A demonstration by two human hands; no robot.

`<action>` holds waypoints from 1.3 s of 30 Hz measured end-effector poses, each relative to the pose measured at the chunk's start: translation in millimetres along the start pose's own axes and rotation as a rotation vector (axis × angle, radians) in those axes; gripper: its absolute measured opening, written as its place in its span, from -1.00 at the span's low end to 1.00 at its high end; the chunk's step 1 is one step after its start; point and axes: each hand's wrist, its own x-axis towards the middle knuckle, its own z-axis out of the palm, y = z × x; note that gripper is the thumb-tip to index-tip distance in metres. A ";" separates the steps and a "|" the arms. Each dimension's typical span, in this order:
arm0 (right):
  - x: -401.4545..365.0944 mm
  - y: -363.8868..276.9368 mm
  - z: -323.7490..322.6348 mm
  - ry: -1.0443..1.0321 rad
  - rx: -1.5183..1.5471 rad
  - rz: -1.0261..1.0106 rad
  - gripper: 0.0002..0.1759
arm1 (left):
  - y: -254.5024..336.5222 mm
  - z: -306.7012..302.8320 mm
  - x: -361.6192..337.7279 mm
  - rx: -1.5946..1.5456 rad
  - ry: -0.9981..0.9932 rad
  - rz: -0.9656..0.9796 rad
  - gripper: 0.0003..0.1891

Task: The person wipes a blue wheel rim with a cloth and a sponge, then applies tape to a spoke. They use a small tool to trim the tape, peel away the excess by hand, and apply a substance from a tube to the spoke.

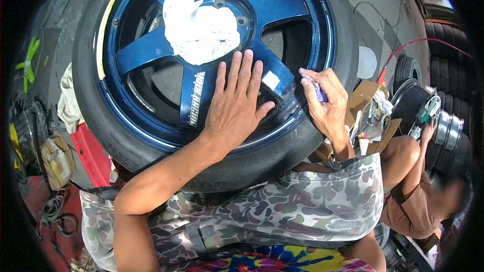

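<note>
A blue spoked wheel rim (282,11) with a black tire (151,148) around it lies in front of my knees. My left hand (234,98) rests flat on the rim's lower part, its fingers spread toward the hub. Pinched in my right hand (327,98) is a small purple pad (318,90), held at the rim's right edge beside a spoke. A dull, greyish patch shows on that spoke near the pad. A bunched white cloth (201,30) covers much of the hub. White lettering (196,99) runs along the lower left spoke.
At right, a person in a brown shirt (416,211) crouches by a dark rim (403,103). Stacked tires (446,45) stand behind. A cardboard box (363,100) with scraps sits beside my tire. A red object (93,153) and cables (53,211) lie at left.
</note>
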 end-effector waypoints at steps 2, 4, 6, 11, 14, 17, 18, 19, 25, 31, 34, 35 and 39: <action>-0.1 -1.3 -0.5 -0.010 -0.010 0.008 -0.79 | 3.5 -2.9 -0.7 -0.111 -0.051 0.136 -0.16; 0.2 -1.8 -0.3 -0.019 -0.018 0.012 -0.78 | 11.8 -4.6 -5.2 -0.254 -0.110 0.315 -0.22; -0.2 -0.5 1.0 -0.010 -0.009 0.018 -0.79 | 22.2 6.6 -15.3 -0.348 -0.088 0.446 -0.35; 0.8 -2.7 0.0 -0.008 -0.024 0.014 -0.79 | 20.3 -9.6 -7.0 -0.272 0.107 0.429 -0.41; 0.1 -2.1 1.2 -0.019 -0.011 -0.041 -0.79 | 7.9 -7.4 -4.5 -0.033 0.061 0.161 -0.35; -2.1 -0.2 3.0 -0.076 0.002 -0.121 -0.75 | 4.3 -7.6 -3.4 0.023 -0.004 0.073 -0.31; -2.2 -0.5 3.3 -0.118 -0.009 -0.155 -0.73 | 6.2 -5.9 -4.7 0.043 -0.026 0.068 -0.28; -3.0 -0.5 3.6 -0.160 -0.021 -0.189 -0.71 | 8.8 -3.8 -6.8 0.042 -0.029 0.067 -0.28; -3.1 -0.9 6.0 -0.176 -0.063 -0.214 -0.71 | 12.2 -0.4 -10.5 0.036 -0.007 0.125 -0.29; 0.0 -3.9 6.7 -0.240 -0.136 -0.294 -0.68 | 10.7 -2.1 -10.2 -0.027 0.072 0.201 -0.42; 4.4 -8.8 6.7 -0.278 -0.162 -0.320 -0.66 | 8.3 -4.2 -6.9 -0.129 0.110 0.112 -0.49; 5.5 -10.0 7.2 -0.290 -0.174 -0.328 -0.65 | 3.2 -5.5 -3.3 -0.121 0.101 0.092 -0.46; 8.8 -9.4 3.8 -0.201 -0.218 -0.295 -0.71 | -3.0 -2.1 -4.5 -0.002 0.045 0.121 -0.41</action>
